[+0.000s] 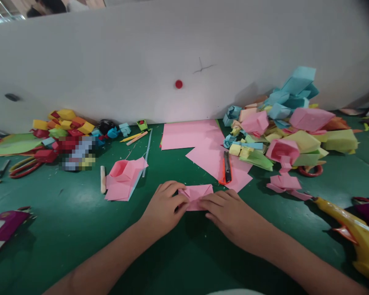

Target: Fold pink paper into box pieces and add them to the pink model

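A small piece of folded pink paper [198,191] lies on the green table in front of me, creased with slanting folds at its upper corners. My left hand [166,207] pinches its left side between thumb and fingers. From the right, my right hand [226,211] grips the other end, fingers pressed on top and thumb by the lower edge. Just beyond sits a utility knife [226,168] with an orange-and-black handle, resting on loose pink sheets [209,162]. To the left is a pink folded paper piece [123,176] with an open pocket.
Heaped paper shapes [283,123] stand at the back right; smaller coloured blocks [64,123] are at the back left. A yellow glue gun [350,225] lies at right, a purple tool [7,229] at left. Scissors [26,166] lie near the blocks. A white partition [126,61] rises behind.
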A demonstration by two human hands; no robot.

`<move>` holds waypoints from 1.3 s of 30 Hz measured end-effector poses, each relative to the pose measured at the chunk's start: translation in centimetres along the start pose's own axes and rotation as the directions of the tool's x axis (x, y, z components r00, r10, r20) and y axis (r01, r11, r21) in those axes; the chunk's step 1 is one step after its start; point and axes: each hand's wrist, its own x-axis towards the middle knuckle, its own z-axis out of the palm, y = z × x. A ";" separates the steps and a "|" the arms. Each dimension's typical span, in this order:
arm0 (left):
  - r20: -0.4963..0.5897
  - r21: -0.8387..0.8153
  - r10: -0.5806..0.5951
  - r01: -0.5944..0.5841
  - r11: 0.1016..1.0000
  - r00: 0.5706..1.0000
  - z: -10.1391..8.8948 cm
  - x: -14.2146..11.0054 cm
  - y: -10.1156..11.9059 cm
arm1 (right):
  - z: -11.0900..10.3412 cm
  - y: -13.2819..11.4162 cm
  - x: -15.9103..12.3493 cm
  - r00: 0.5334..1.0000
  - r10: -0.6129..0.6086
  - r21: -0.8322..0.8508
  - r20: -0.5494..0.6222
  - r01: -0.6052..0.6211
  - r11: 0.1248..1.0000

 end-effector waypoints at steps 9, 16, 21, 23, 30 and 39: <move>0.234 -0.020 -0.077 0.085 0.996 0.969 -1.5 1.7 -0.3 | 1.2 1.2 2.3 0.983 0.113 -0.049 -0.145 -0.121 0.991; 0.271 0.028 -0.042 0.036 0.999 0.962 -2.3 4.3 -0.4 | 1.7 1.4 2.6 0.952 0.129 0.026 -0.276 -0.126 0.992; 0.328 0.093 0.031 -0.065 0.993 0.944 -1.9 5.3 0.1 | 2.1 1.3 2.3 0.950 0.006 0.138 -0.312 0.040 0.990; 0.324 0.109 0.054 -0.094 0.990 0.944 -1.8 5.0 0.5 | 2.4 0.7 2.1 0.943 -0.065 0.144 -0.327 0.117 0.983; 0.325 0.166 0.136 -0.198 0.966 0.936 -1.7 2.0 1.5 | 3.0 -0.7 1.2 0.949 -0.175 0.064 -0.261 0.198 0.978; 0.208 0.123 0.247 -0.275 0.953 0.947 -1.2 -0.5 0.3 | 2.0 -1.4 0.3 0.988 -0.132 0.101 -0.076 0.140 0.985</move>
